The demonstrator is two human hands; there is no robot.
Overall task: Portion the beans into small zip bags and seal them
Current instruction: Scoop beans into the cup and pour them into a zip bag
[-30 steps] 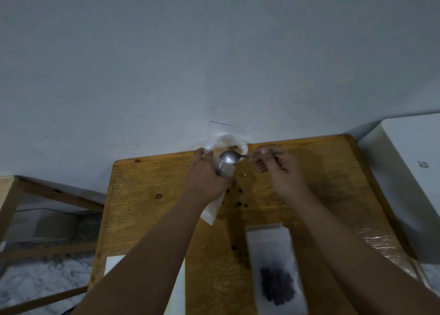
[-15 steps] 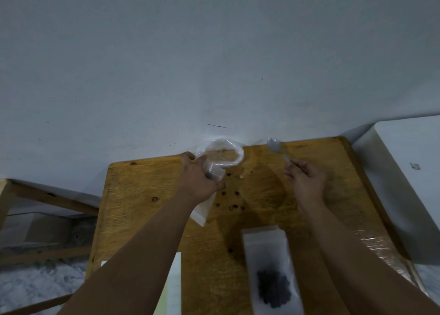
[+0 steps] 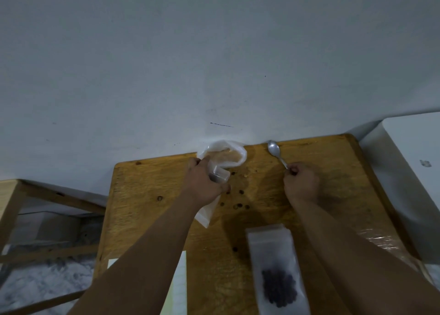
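Observation:
My left hand [image 3: 204,181] grips a clear plastic bag [image 3: 228,157] near the far edge of the wooden table [image 3: 147,210]; the bag's mouth stands open in a loop beyond my fingers. My right hand [image 3: 301,184] pinches the handle of a metal spoon [image 3: 275,150], whose bowl points away toward the wall and looks empty. Several loose dark beans [image 3: 238,205] lie scattered on the table between my hands. Near the front, a small zip bag [image 3: 277,274] lies flat with a clump of dark beans inside.
A white box [image 3: 412,179] stands just right of the table. White paper sheets [image 3: 179,288] lie at the front left under my left forearm. A wooden frame [image 3: 14,195] stands to the left. The grey wall rises right behind the table.
My right hand has drawn the spoon out of the held bag's mouth and moved it to the right. My left hand stays on the bag.

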